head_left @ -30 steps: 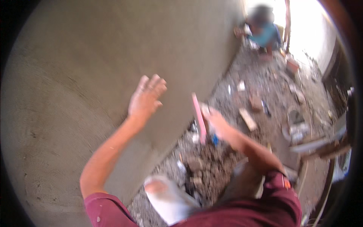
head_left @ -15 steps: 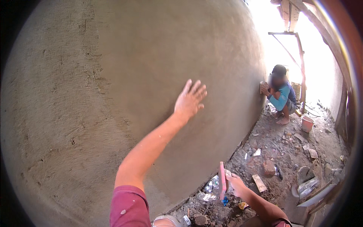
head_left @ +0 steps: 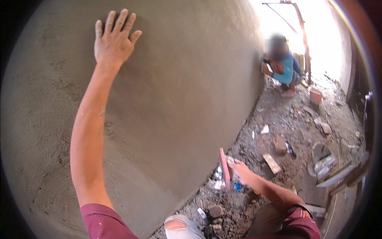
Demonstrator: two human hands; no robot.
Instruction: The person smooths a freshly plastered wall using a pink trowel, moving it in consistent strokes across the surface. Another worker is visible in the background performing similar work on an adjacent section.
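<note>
My left hand point(head_left: 114, 44) lies with fingers spread against the grey plastered wall point(head_left: 187, 91), high on its left side. Around it the plaster looks smooth. Further left and lower down, the surface is rougher and pitted. In my right hand point(head_left: 238, 169) is a plastering float point(head_left: 225, 169) with a thin pinkish-red board, gripped by the handle at its back. The float is upright, seen nearly edge-on, close to the foot of the wall; I cannot tell whether it touches the plaster.
A co-worker point(head_left: 287, 69) in a blue top squats by the wall's far end, hands at the plaster. Behind stands a pinkish bucket point(head_left: 315, 96). Rubble, a brick point(head_left: 280, 145), a wood offcut point(head_left: 271, 163) and a cable point(head_left: 332, 135) lie on the dirt floor. Boards point(head_left: 338, 175) lean at right.
My left hand has moved up and leftward along the wall, fingers now wider apart. The view has shifted; the right hand still holds the float near the wall's foot.
</note>
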